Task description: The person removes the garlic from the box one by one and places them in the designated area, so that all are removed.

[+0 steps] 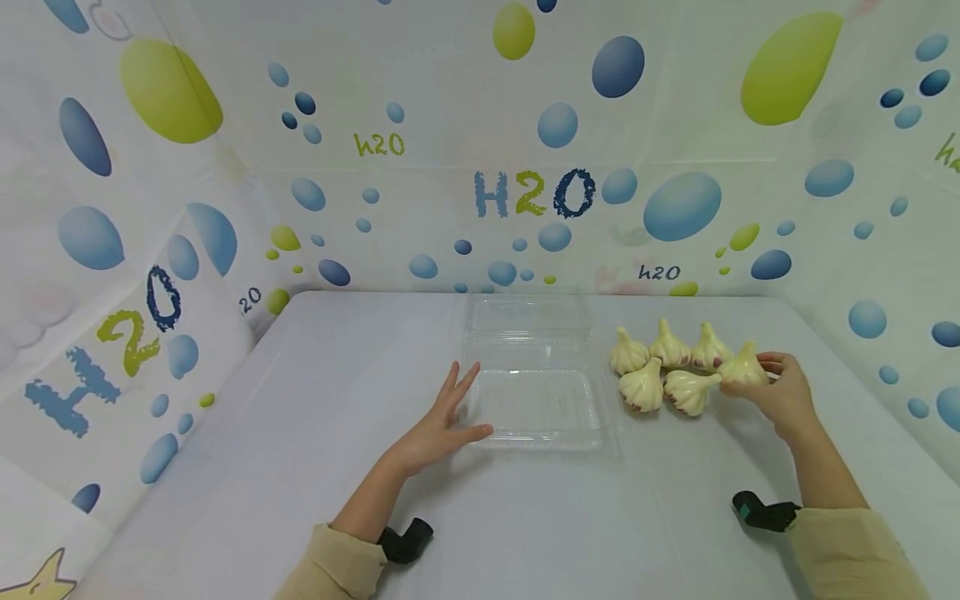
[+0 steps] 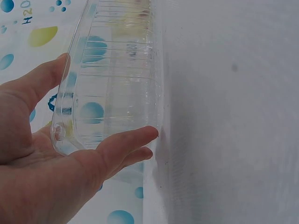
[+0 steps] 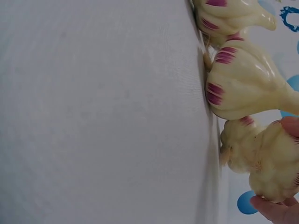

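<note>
A clear plastic clamshell box (image 1: 536,404) lies opened on the table, its lid (image 1: 528,317) folded toward the back wall. At its left side is my left hand (image 1: 438,429), fingers spread and fairly straight; in the left wrist view the thumb and fingers (image 2: 126,142) lie about the box's rim and corner. My right hand (image 1: 787,396) grips a garlic bulb (image 1: 742,367) between thumb and fingers at the right end of a cluster. In the right wrist view this bulb (image 3: 275,163) appears raised off the table. Several other garlic bulbs (image 1: 641,387) stand close together right of the box.
A white cloth covers the table (image 1: 300,400). Behind it rises a white backdrop (image 1: 435,225) printed with blue and green drops. Black wrist cameras (image 1: 406,542) sit at both sleeves.
</note>
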`<state>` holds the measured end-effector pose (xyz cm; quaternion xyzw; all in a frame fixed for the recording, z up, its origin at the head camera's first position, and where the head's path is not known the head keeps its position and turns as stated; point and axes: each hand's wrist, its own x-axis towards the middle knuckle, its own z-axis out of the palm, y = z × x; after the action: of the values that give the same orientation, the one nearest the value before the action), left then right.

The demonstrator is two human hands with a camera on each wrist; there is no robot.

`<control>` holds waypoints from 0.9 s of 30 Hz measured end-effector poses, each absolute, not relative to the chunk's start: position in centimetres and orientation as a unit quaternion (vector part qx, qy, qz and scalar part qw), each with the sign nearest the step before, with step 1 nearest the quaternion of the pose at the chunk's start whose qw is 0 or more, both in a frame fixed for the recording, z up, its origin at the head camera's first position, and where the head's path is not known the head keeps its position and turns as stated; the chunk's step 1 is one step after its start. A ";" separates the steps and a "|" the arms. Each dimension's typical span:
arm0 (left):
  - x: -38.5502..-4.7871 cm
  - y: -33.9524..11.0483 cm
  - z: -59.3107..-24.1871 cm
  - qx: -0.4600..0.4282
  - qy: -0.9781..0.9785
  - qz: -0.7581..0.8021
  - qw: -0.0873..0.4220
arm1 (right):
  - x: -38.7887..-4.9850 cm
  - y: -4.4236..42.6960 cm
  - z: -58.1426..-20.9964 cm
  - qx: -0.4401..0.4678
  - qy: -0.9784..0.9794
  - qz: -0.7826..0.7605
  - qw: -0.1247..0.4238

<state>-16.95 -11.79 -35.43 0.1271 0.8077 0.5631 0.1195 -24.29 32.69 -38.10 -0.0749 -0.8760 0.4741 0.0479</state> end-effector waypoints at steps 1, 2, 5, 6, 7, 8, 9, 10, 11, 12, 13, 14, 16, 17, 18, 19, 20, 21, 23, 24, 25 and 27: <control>-16.9 -11.8 -35.4 0.127 0.808 0.562 0.122 | -24.2 32.5 -38.0 -0.075 -0.877 0.473 0.045; -16.9 -11.8 -35.3 0.127 0.808 0.561 0.124 | -24.1 32.4 -38.0 -0.075 -0.878 0.472 0.041; -17.0 -11.8 -35.4 0.128 0.811 0.557 0.126 | -24.1 32.3 -38.1 -0.071 -0.882 0.465 0.029; -17.0 -11.8 -35.4 0.128 0.812 0.556 0.126 | -24.2 32.3 -38.1 -0.069 -0.883 0.464 0.026; -17.0 -11.8 -35.4 0.128 0.812 0.555 0.126 | -24.2 32.3 -38.2 -0.067 -0.883 0.463 0.024; -17.1 -11.8 -35.4 0.128 0.812 0.555 0.126 | -24.3 32.3 -38.3 -0.064 -0.885 0.461 0.025; -17.1 -11.8 -35.4 0.128 0.813 0.554 0.126 | -24.4 32.3 -38.4 -0.062 -0.886 0.458 0.024; -17.1 -11.8 -35.4 0.127 0.813 0.555 0.125 | -24.4 32.2 -38.5 -0.060 -0.888 0.455 0.025; -17.1 -11.8 -35.4 0.127 0.813 0.555 0.125 | -24.5 32.2 -38.5 -0.058 -0.889 0.454 0.025; -17.1 -11.8 -35.4 0.126 0.812 0.555 0.125 | -24.5 32.2 -38.6 -0.056 -0.889 0.453 0.024; -17.1 -11.8 -35.4 0.125 0.812 0.556 0.125 | -24.6 32.1 -38.6 -0.054 -0.890 0.451 0.022; -17.0 -11.8 -35.4 0.125 0.812 0.556 0.125 | -24.6 32.1 -38.7 -0.052 -0.892 0.449 0.019; -17.0 -11.8 -35.3 0.125 0.812 0.556 0.125 | -24.7 32.1 -38.7 -0.050 -0.893 0.448 0.011; -17.0 -11.8 -35.3 0.125 0.813 0.555 0.124 | -24.8 32.1 -38.7 -0.049 -0.893 0.448 0.007; -17.0 -11.8 -35.3 0.125 0.813 0.555 0.125 | -24.8 32.1 -38.8 -0.048 -0.893 0.448 0.004; -17.0 -11.8 -35.3 0.125 0.814 0.554 0.124 | -24.8 32.1 -38.8 -0.047 -0.893 0.448 0.001; -17.0 -11.8 -35.3 0.125 0.814 0.553 0.124 | -24.9 32.1 -38.8 -0.046 -0.893 0.448 -0.001; -17.0 -11.8 -35.3 0.125 0.815 0.553 0.124 | -24.9 32.1 -38.8 -0.045 -0.893 0.448 -0.003; -17.0 -11.8 -35.3 0.125 0.815 0.551 0.124 | -24.9 32.1 -38.7 -0.043 -0.893 0.448 -0.007; -17.0 -11.8 -35.3 0.125 0.815 0.552 0.125 | -24.9 32.1 -38.7 -0.043 -0.893 0.448 -0.010; -17.0 -11.8 -35.3 0.125 0.815 0.552 0.125 | -24.9 32.1 -38.7 -0.042 -0.893 0.447 -0.012; -17.0 -11.8 -35.3 0.125 0.814 0.553 0.125 | -25.0 32.1 -38.7 -0.042 -0.893 0.448 -0.016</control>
<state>-17.02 -11.77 -35.33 0.1250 0.8143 0.5530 0.1249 -24.96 32.11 -38.66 -0.0417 -0.8932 0.4475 -0.0157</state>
